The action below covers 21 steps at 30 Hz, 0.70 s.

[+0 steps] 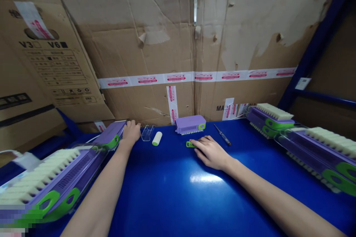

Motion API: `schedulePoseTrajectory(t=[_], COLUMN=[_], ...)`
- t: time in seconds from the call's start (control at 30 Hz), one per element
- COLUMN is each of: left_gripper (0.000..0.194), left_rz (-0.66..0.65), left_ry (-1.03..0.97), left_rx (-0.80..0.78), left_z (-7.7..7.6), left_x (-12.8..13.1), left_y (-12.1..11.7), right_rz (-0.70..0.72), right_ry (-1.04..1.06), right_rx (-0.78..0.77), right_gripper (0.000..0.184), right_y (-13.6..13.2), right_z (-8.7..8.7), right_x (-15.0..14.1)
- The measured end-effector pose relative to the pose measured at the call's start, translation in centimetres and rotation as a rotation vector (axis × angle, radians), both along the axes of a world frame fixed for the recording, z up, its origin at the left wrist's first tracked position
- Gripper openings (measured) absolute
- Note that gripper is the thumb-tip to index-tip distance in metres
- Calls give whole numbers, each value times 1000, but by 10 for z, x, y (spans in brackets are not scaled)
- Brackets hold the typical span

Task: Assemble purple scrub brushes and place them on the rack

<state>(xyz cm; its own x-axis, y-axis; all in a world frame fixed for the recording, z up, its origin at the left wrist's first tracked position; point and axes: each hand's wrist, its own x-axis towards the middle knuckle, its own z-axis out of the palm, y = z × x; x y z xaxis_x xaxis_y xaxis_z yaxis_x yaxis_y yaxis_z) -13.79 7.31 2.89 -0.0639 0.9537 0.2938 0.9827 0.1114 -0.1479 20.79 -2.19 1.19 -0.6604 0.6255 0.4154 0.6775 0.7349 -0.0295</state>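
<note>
My left hand (pixel 131 132) is at the back left, fingers curled against the right end of a purple-and-green brush unit (pixel 111 132). Its fingertips are partly hidden. My right hand (pixel 210 152) rests low over the table, its index finger and thumb closed at a small green plastic piece with slots (pixel 189 144). Between the hands lie a white cylinder with a green end (pixel 157 138) and a clear plastic tray-like part (pixel 147 132). Behind the green piece sits a purple brush unit (pixel 190 124), bristles down. A screwdriver (pixel 222 135) lies beyond my right hand.
Stacked purple-and-green brush units with cream bristles stand at the left (pixel 63 174) and the right (pixel 314 159). Cardboard sheets (pixel 144 52) wall off the back of the blue table (pixel 167 200). A white adapter with a cable (pixel 27 161) is at far left.
</note>
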Motion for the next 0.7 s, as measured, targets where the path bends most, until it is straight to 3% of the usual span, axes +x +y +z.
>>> schedulePoseTrajectory(t=[0.27,0.7], left_gripper=[34,23], left_rz=[53,226], left_ry=[-150,-444], left_rx=[38,141], left_z=[-6,-3], left_x=[4,14], left_y=[6,16], right_rz=[-8,-14], right_ry=[-12,-8], right_rx=[-4,-5], right_gripper=[36,36], right_y=[1,1], right_z=[-1,-1], right_x=[0,0])
